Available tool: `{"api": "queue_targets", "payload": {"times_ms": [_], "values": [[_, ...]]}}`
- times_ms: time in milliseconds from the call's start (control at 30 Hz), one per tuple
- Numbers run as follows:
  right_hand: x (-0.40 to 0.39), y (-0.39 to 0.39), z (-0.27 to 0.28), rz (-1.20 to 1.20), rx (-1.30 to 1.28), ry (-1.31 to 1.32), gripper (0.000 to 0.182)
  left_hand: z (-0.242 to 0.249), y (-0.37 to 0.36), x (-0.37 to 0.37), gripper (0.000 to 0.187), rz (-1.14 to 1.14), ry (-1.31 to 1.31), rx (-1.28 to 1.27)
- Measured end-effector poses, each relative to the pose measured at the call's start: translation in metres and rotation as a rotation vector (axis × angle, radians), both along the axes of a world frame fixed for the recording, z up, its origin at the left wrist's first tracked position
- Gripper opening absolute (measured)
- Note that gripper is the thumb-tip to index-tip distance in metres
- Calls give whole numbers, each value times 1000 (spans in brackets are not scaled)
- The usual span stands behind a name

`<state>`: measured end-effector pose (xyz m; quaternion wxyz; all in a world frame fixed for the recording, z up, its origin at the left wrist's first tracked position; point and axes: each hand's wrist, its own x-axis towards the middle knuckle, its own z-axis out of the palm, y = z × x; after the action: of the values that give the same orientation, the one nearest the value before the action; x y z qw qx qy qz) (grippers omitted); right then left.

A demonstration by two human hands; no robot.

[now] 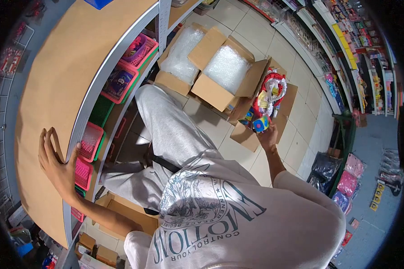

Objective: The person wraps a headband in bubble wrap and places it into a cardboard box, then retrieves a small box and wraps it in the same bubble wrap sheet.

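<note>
The right grip (269, 136) is closed on a small blue, yellow and green packet (261, 123), directly at its fingertips, above the near edge of an open brown cardboard box (287, 107); the left grip (58, 169) spreads wide by the tan shelf's (45, 94) front edge.

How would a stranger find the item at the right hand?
On the tiled floor, find the open box with a red and white bundle. At the bundle's lower end, the right hand holds the small item. Its blue face with a reddish spot sets it apart from the bundle.
</note>
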<state>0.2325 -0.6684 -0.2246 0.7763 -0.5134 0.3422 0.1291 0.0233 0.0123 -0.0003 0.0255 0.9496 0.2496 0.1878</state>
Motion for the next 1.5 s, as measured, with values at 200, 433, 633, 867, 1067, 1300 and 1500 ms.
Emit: {"api": "queue_targets", "payload": {"times_ms": [200,433,633,867,1067,1300,1500], "values": [[47,73,51,125,62,-337,43,5,-5,3,85,4,10,-3],[100,317,187,525,215,-591,42,11,-8,4,85,31,23,-28],[130,464,231,707,304,-800,39,13,-9,4,85,60,9,-36],[169,511,217,689,-453,-1156,55,15,-11,4,85,87,-5,-61],[159,515,203,537,-611,-1198,59,17,-11,5,85,93,0,-56],[110,425,99,386,-566,-1237,19,15,-14,7,83,85,-2,-70],[144,267,-72,454,-1066,-591,14,9,-10,6,84,82,4,-27]]}}
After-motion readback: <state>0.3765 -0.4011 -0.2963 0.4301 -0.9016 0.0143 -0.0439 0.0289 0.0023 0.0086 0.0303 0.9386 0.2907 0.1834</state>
